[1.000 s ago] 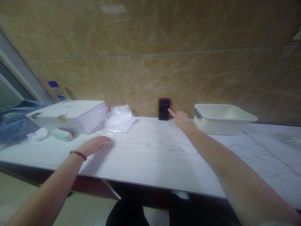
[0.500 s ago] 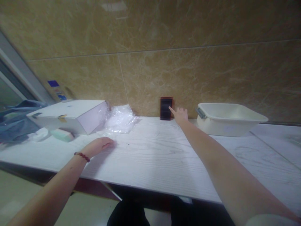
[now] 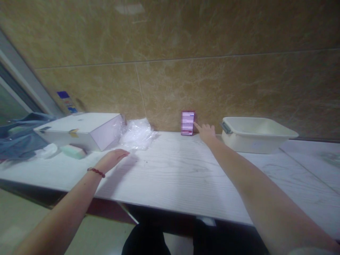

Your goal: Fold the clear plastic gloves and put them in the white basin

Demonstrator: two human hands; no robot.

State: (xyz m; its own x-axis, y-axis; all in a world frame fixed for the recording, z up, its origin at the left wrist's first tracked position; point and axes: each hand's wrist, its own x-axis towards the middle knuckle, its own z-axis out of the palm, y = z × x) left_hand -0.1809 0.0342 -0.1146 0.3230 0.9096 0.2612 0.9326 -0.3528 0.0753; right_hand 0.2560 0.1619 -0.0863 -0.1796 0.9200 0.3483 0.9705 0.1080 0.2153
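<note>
The phone (image 3: 187,123) stands up against the wall at the back edge of the table (image 3: 172,177), near the middle. A moment ago its screen was dark. Now it glows pink and white. Our right hand (image 3: 205,131) reaches far across the table, as it did before. Its pointing finger is stretched out and touches the low right side of the phone, and the other fingers are curled in.

Our left hand (image 3: 113,158) has slid a little toward the back. It is flat, palm down, with the fingers close together, low on the table and holding nothing. A red bead band (image 3: 96,172) sits on that wrist.

A cream tub (image 3: 255,136) stands at the back edge, just right of our right hand. We see only its pale inside wall. A white box (image 3: 79,129) rests near the back left corner with its lid shut, so what is inside is hidden. A crumpled clear bag (image 3: 138,134) lies between the box and the phone.
</note>
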